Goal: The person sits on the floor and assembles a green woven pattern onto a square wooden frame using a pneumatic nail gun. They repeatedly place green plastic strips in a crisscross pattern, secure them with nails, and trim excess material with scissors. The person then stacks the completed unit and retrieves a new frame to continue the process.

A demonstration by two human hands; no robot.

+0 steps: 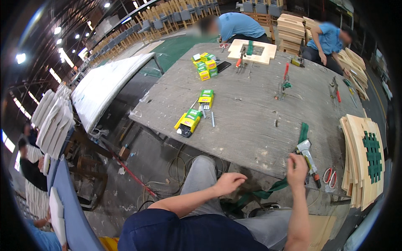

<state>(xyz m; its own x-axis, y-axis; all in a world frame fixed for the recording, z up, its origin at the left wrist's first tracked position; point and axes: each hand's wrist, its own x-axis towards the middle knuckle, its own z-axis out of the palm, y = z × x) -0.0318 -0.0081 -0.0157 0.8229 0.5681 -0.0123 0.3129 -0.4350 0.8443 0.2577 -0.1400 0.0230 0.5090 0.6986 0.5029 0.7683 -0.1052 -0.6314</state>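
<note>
Head: labelled boxes (206,95), right hand (297,170)

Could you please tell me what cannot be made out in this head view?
All in the head view:
Right hand: its own back hides whether the palm holds anything.
Green strap: its lower end is lost in shadow near the thighs.
Gray strips: fine detail is too small.
Lower-left person: cut off by the dark rim.
</note>
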